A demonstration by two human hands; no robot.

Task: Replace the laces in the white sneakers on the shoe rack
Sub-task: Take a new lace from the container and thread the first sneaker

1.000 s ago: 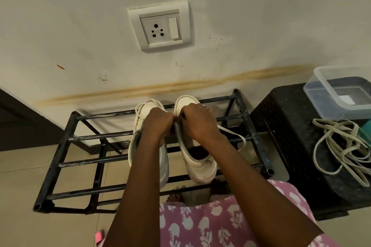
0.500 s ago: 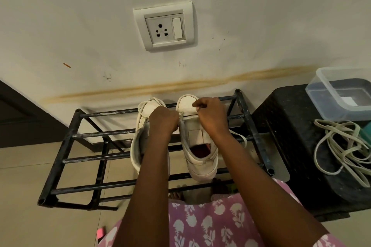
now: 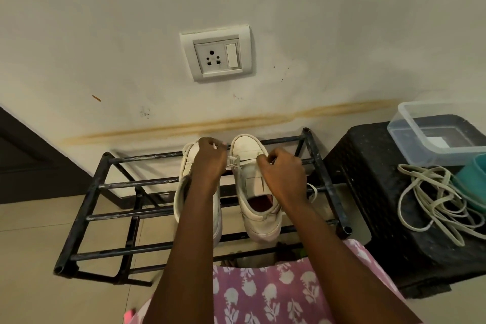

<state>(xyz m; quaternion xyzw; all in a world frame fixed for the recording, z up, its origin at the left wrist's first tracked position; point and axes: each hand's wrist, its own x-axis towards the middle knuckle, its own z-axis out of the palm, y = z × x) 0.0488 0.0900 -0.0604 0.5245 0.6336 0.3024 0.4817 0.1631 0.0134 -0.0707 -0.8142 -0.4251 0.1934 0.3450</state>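
Two white sneakers stand side by side on the black metal shoe rack (image 3: 86, 194), toes to the wall. My left hand (image 3: 209, 160) lies over the left sneaker (image 3: 181, 200) and pinches a white lace end near its toe. A short stretch of lace (image 3: 232, 162) runs from that hand to the right sneaker (image 3: 252, 166). My right hand (image 3: 282, 173) pinches the lace at the right sneaker's eyelets. Another lace end (image 3: 313, 191) hangs to the right of that shoe.
A black stool (image 3: 368, 179) stands right of the rack with a loose heap of off-white laces (image 3: 431, 200), a clear plastic box (image 3: 426, 131) and a teal container (image 3: 470, 181). A wall socket (image 3: 217, 56) sits above. My pink floral dress (image 3: 268, 294) fills the lower middle.
Both hands have moved apart and toward the toes, the left one up and leftward, drawing the lace out across the right sneaker. The view has tilted down a little.
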